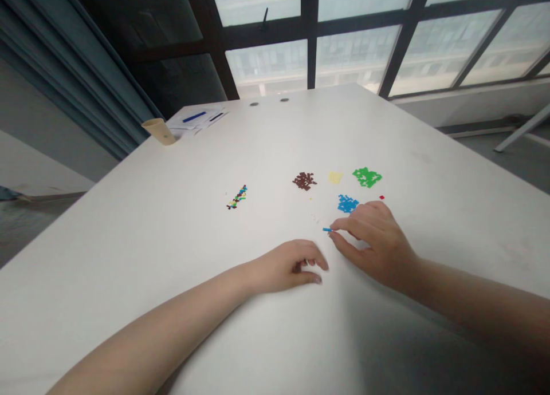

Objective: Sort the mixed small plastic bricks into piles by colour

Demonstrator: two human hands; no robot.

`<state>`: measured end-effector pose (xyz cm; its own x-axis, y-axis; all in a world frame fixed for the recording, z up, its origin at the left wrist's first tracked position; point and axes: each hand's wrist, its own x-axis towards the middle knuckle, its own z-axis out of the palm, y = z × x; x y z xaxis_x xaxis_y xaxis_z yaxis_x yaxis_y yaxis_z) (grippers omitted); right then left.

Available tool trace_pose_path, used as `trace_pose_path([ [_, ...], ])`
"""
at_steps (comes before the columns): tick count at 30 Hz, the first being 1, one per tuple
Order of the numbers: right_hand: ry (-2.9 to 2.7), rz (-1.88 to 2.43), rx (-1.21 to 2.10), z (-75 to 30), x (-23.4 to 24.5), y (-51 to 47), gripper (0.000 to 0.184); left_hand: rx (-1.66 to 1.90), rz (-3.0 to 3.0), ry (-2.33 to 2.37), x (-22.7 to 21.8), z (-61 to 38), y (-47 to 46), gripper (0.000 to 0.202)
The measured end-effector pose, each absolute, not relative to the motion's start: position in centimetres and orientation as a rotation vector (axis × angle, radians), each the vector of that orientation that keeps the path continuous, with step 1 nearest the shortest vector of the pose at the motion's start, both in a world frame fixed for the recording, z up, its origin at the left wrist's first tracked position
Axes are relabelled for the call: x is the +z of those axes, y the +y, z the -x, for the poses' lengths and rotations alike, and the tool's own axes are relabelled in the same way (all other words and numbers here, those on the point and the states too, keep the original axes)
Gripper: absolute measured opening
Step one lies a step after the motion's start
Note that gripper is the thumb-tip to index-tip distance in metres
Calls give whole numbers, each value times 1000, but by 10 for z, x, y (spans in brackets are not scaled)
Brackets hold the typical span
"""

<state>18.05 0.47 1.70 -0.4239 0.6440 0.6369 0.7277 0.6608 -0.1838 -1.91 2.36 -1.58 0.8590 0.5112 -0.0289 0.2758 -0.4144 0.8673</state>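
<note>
Between the thumb and forefinger of my right hand [372, 237] is a small flat blue piece [327, 229], pinched at its right end close to the tabletop. My left hand [296, 264] rests on the table just to the left, its thumb and fingers curled but apart, with nothing between them. Beyond my right hand lies a pile of blue pieces [347, 203]. Farther back are piles of brown pieces [304, 181], yellow pieces [336, 177] and green pieces [366, 177]. One red piece [382, 197] lies alone on the right.
On the white table [129, 257], a narrow cluster of mixed coloured pieces [238, 198] lies left of the piles. A beige paper cup [159, 131] stands at the left edge near papers [184, 126] and a blue pen [194, 117]. Windows rise behind.
</note>
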Motion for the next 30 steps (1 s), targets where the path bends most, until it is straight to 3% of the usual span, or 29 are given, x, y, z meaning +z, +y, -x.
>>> trace_pose_path([
  [7, -2158, 1532, -47, -223, 38, 45, 14, 299, -2189, 426, -16, 21, 24, 22],
  [12, -2296, 1849, 151, -250, 26, 71, 14, 261, -2210, 429, -14, 21, 24, 22],
  [21, -2438, 2023, 260, -249, 12, 72, 14, 260, -2218, 434, -13, 21, 23, 21],
  [30, -2473, 1927, 346, -250, 5, 73, 17, 258, -2207, 441, -14, 21, 23, 22],
])
